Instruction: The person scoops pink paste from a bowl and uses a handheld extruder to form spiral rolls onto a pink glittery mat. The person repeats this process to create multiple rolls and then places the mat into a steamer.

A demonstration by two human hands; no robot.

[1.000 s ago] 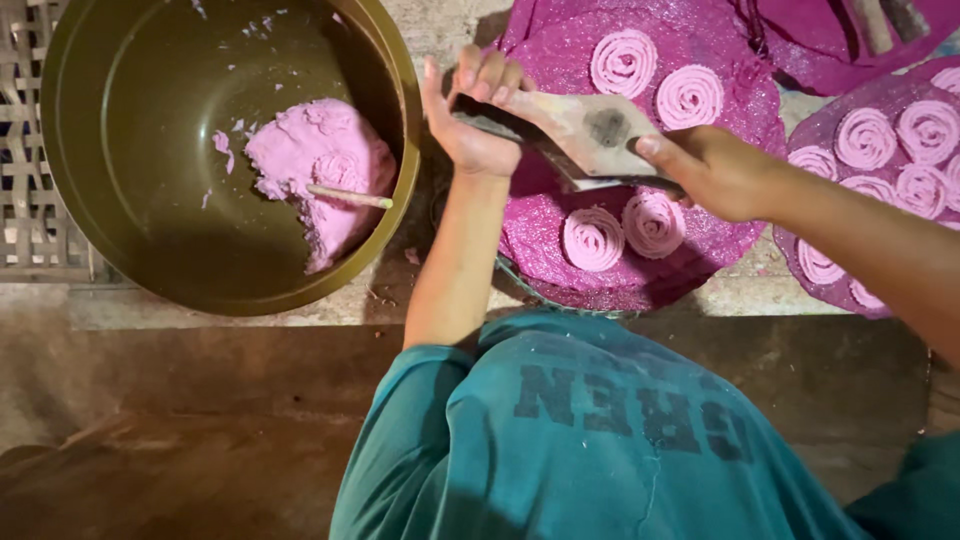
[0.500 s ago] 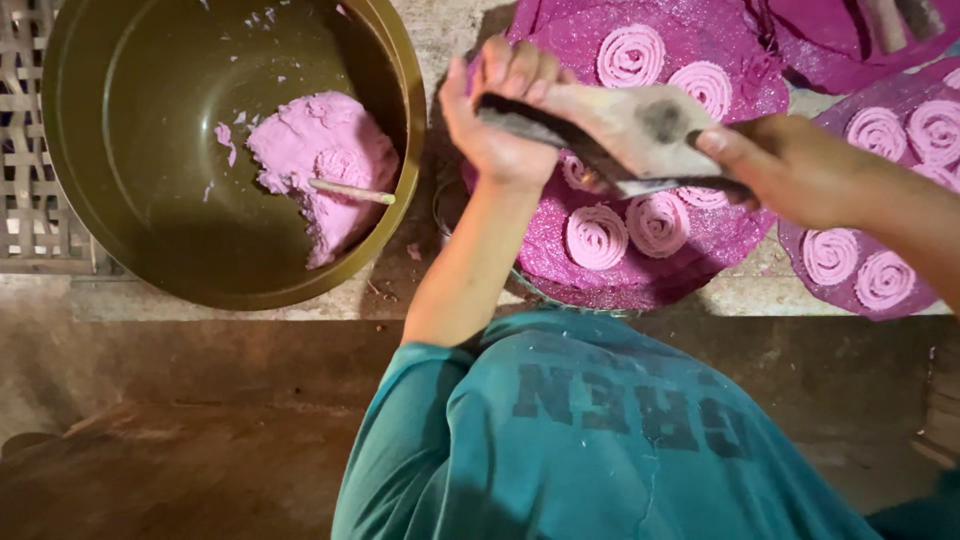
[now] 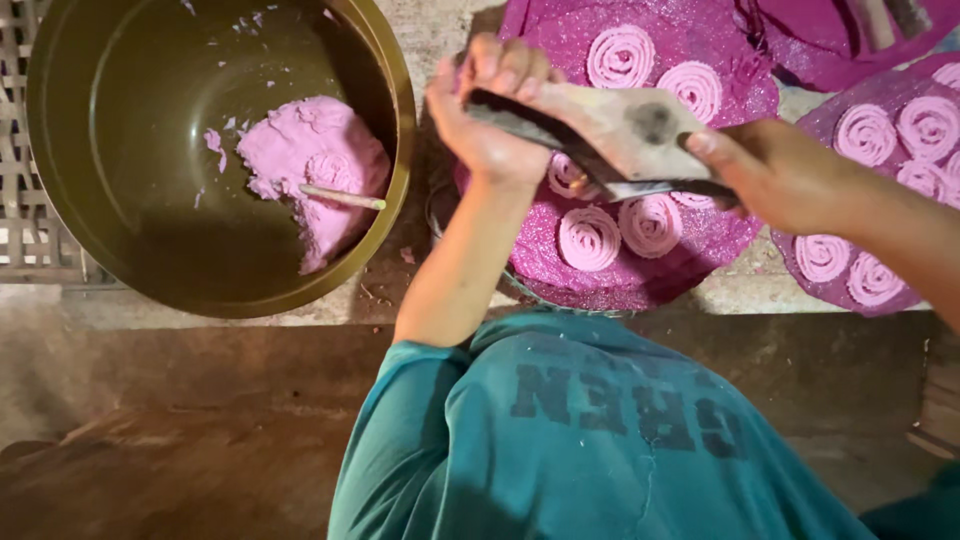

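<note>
My left hand (image 3: 490, 110) is closed over the left end of a wooden dough press (image 3: 625, 125). My right hand (image 3: 780, 175) grips the press's right end with its dark metal handle. I hold the press level above a round purple tray (image 3: 690, 250) that carries several pink dough spirals (image 3: 620, 55). One spiral (image 3: 588, 238) lies just below the press. To the left stands a large olive metal bowl (image 3: 120, 150) holding a lump of pink dough (image 3: 310, 165) with a thin stick (image 3: 345, 197) stuck in it.
A second purple tray (image 3: 880, 130) with several spirals lies at the right, and another purple one (image 3: 810, 30) sits at the top right. A slatted mat (image 3: 20, 200) is at the far left. My teal shirt (image 3: 600, 430) fills the foreground.
Both hands have lifted the press slightly up and to the left over the tray. My left hand, open-fingered a second ago, has closed over the press's end.
</note>
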